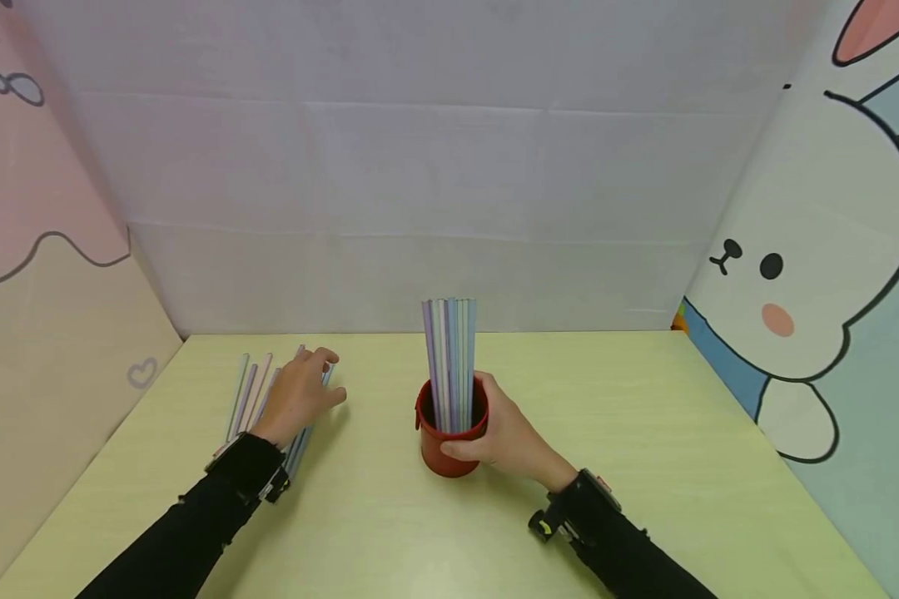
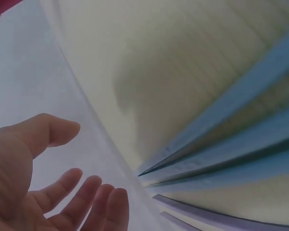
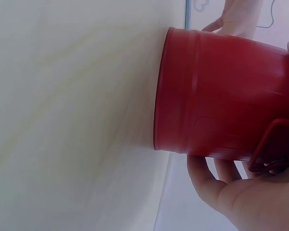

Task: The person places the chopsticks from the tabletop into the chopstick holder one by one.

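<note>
A red metal bucket point(image 1: 449, 462) stands upright on the table, with a bundle of long thin pastel sticks point(image 1: 450, 358) rising from it. My right hand point(image 1: 511, 439) grips its side, fingers and thumb curled round the wall near the rim. In the right wrist view the bucket point(image 3: 226, 94) shows its bottom edge at the table and a wire handle on its side. To the left, more pastel sticks point(image 1: 258, 384) lie spread over the table. Above them hovers my left hand point(image 1: 300, 401), fingers loosely bent and apart, holding nothing. Blue sticks point(image 2: 231, 144) run beside it in the left wrist view.
The pale yellow table point(image 1: 614, 399) ends at a white fabric wall point(image 1: 434, 183) behind. Printed cloth panels flank it, a pink and cream one point(image 1: 52, 349) at left and a cartoon rabbit panel point(image 1: 854, 274) at right.
</note>
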Demonstrator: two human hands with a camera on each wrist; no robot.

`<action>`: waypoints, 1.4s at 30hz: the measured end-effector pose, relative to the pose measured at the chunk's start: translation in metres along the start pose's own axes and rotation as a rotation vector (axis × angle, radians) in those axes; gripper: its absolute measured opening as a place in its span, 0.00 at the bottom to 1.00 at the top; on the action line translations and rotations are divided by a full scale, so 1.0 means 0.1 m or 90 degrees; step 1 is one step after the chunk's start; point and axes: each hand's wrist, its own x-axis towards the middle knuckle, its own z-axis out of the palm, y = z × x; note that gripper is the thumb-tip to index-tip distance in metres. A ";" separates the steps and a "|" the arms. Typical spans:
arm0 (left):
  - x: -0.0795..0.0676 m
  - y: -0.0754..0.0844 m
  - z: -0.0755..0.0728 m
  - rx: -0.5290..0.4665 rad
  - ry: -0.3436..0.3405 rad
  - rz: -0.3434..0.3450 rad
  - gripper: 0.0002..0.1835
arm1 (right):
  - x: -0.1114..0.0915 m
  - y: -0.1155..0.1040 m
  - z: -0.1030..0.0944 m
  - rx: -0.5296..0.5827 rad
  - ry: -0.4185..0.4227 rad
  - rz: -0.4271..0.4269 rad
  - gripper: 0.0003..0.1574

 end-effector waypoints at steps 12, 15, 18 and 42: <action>-0.04 -0.09 0.07 0.018 -0.063 -0.034 0.25 | -0.07 -0.24 -0.03 0.020 -0.010 -0.002 0.55; -0.04 -0.10 0.07 0.031 -0.052 -0.030 0.24 | -0.04 -0.12 -0.01 0.017 -0.007 -0.007 0.56; -0.04 -0.11 0.07 0.043 -0.047 -0.029 0.23 | -0.01 0.02 0.00 0.007 -0.004 -0.007 0.57; 0.00 -0.12 0.18 -0.002 -0.106 -0.045 0.14 | 0.00 0.12 0.03 -0.005 -0.001 0.001 0.57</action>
